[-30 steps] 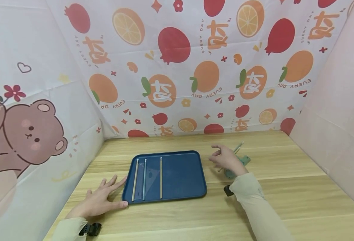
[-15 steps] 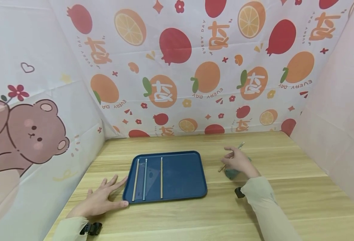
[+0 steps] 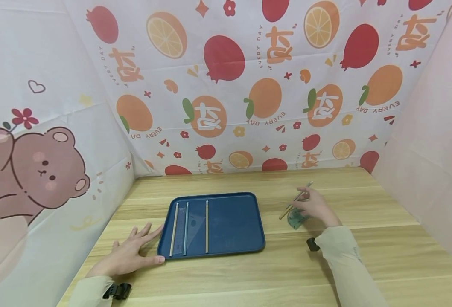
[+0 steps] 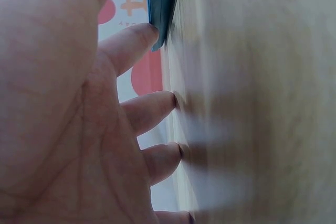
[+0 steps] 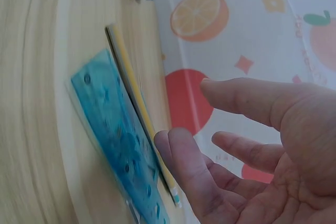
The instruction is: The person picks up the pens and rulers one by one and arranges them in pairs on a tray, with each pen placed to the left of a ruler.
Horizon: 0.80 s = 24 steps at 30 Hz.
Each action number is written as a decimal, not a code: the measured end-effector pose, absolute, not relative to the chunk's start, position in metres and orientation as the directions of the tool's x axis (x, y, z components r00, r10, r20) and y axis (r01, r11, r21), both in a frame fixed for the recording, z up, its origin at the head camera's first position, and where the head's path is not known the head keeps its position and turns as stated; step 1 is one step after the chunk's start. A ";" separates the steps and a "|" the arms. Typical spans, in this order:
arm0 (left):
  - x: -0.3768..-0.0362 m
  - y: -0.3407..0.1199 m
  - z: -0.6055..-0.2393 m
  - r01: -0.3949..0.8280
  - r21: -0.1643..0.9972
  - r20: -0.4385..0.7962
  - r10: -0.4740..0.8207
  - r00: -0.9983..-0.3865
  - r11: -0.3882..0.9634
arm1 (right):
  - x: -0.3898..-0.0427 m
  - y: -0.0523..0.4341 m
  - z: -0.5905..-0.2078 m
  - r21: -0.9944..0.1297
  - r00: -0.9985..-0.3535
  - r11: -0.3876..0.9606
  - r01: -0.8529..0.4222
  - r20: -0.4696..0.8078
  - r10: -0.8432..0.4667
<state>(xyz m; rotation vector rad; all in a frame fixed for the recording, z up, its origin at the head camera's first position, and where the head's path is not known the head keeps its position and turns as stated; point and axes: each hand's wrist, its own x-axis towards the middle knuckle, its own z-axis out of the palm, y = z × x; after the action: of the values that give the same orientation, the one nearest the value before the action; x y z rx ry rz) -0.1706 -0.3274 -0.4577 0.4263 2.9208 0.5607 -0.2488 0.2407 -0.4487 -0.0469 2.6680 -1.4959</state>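
Note:
My left hand (image 3: 127, 251) lies spread at the left side of a blue tray (image 3: 245, 221), thumb at its near corner and other fingertips on the table. On the tray lie two yellow pencils (image 3: 207, 230) (image 3: 174, 232), a blue pencil (image 3: 186, 230), a clear ruler (image 3: 178, 232) and what looks like a clear set square (image 3: 196, 234). My right hand (image 3: 316, 207) is above a yellow pencil (image 5: 137, 100), a darker pencil beside it, and a teal see-through plastic piece with cut-outs (image 5: 118, 124). Its fingers are apart and hold nothing. The hand partly hides these things in the head view.
A pale wooden table (image 3: 272, 277) carries everything. A fruit-print cloth (image 3: 226, 106) hangs behind it, with a bear-print cloth (image 3: 106, 149) on the left and a pale cloth (image 3: 421, 170) on the right.
My right hand has moved right, away from the tray, and now hovers over the pencils and the teal piece. The left hand stays put.

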 end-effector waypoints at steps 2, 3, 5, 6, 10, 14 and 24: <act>-0.171 -0.327 -0.457 0.246 0.386 -0.083 0.299 -0.951 0.889 | -0.249 0.245 -0.449 -0.854 -0.996 0.520 0.024 -0.063 -0.056; -0.171 -0.327 -0.457 0.246 0.387 -0.084 0.300 -0.950 0.889 | -0.249 0.247 -0.449 -0.854 -0.996 0.519 0.028 -0.066 -0.054; -0.171 -0.327 -0.457 0.245 0.388 -0.086 0.300 -0.950 0.888 | -0.248 0.251 -0.450 -0.854 -0.996 0.519 0.033 -0.072 -0.055; -0.171 -0.327 -0.457 0.244 0.391 -0.088 0.300 -0.950 0.888 | -0.248 0.253 -0.450 -0.854 -0.996 0.518 0.036 -0.074 -0.052; -0.172 -0.327 -0.457 0.246 0.390 -0.089 0.302 -0.949 0.887 | -0.248 0.260 -0.452 -0.854 -0.995 0.519 0.039 -0.080 -0.057; -0.171 -0.328 -0.457 0.255 0.387 -0.082 0.308 -0.948 0.886 | -0.247 0.268 -0.453 -0.850 -0.996 0.526 0.042 -0.080 -0.050; -0.171 -0.328 -0.456 0.261 0.381 -0.076 0.312 -0.947 0.887 | -0.246 0.282 -0.457 -0.830 -0.996 0.551 0.086 -0.094 0.014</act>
<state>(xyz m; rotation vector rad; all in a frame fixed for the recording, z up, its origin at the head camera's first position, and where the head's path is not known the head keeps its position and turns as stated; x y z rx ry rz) -0.1708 -0.3282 -0.4561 0.4456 2.9194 0.5616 -0.2457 0.2816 -0.4570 0.0866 2.6991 -1.4508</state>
